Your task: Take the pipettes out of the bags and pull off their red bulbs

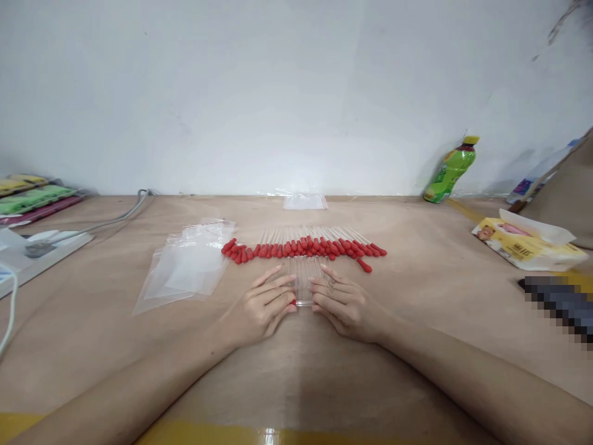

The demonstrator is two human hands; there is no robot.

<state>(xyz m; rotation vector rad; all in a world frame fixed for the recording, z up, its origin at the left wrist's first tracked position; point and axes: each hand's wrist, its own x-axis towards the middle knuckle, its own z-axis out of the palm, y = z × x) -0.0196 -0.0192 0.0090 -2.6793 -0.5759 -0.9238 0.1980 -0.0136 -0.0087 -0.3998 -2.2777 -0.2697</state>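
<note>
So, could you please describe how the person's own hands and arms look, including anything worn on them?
The left hand and right hand are without gloves; I see no ring or watch. No sleeve shows on the left forearm or right forearm. A small spot marks the left forearm.

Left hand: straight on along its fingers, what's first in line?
The thin clear tubes, right at the left hand's fingertips, perhaps already touching. Beyond them, the right hand appears next, though depth is unclear.
</note>
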